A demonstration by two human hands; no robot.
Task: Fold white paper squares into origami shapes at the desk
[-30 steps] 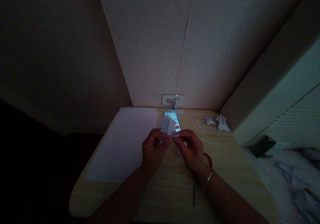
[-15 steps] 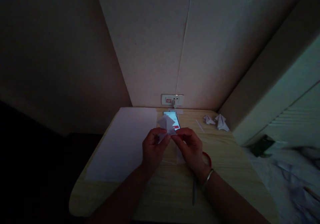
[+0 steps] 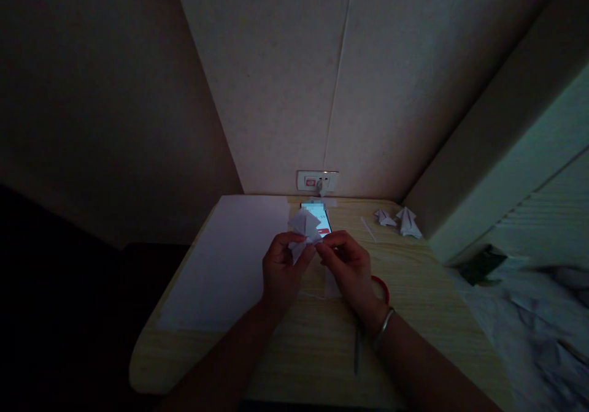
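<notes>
A small piece of folded white paper [image 3: 305,223] is held up over the table, its creased flaps pointing away from me. My left hand [image 3: 283,268] pinches its lower left edge between thumb and fingers. On the other side, my right hand [image 3: 347,265] is closed on the paper's lower right corner with thumb and forefinger. Behind the paper lies a lit phone [image 3: 324,221], partly covered by it. Under my right wrist shows the red handle [image 3: 381,289] of what look like scissors, with a dark blade [image 3: 358,350] nearer to me.
A large white sheet [image 3: 221,265] covers the left of the wooden table [image 3: 423,314]. Two folded paper figures, one small [image 3: 383,217] and one larger [image 3: 407,222], sit at the back right. A wall socket [image 3: 317,181] holds a plug. Thin paper strips [image 3: 368,229] lie around.
The paper has tilted slightly and its right flap sits lower. My right fingers have shifted a little left along its edge. Both hands keep their pinch.
</notes>
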